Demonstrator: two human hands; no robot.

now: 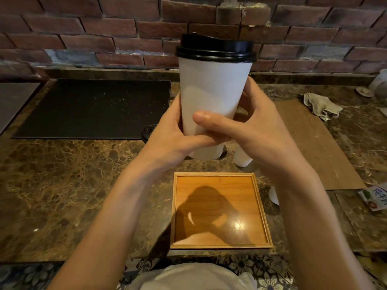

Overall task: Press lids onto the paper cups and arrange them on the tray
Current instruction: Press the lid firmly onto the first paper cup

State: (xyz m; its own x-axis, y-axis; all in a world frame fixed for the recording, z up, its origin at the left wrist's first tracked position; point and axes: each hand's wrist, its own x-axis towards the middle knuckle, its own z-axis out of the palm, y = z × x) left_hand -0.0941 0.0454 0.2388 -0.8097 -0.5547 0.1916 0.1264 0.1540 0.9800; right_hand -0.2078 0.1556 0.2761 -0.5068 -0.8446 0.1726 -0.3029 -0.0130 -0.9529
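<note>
Left hand [173, 130]: wrapped round the low part of the paper cup [213, 91], thumb lying across the front under my right thumb, fingers curled out of sight behind.
Right hand [257, 124]: clasping the same cup from the other side, thumb [207, 119] pressed flat on the white wall; the rest of those fingers are hidden behind the cup.
Why two hands: I reckon a tall cup gripped this low wants steadying from both sides so it stays upright.
Cup: raised between my palms, upright, clear of the counter, plain white and tapering towards my grip, no dents that I can see.
Lid [215, 49]: black, sitting on the rim well above my fingers; it looks level and seated all round on the side I can see, far side unknown.
Tray [260, 210]: square wooden one, below my wrists and nearer my body, nothing on it yet, only the shadow of my hands.
Other cups: a white one [243, 158] peeks out just beneath my right palm, another [209, 152] under my left thumb, standing on the counter; whether they carry lids I cannot tell.
Spare lid [147, 131]: dark edge showing just beyond my left hand, on the counter.
Next, as I judge it: lower this cup straight down onto the tray.
</note>
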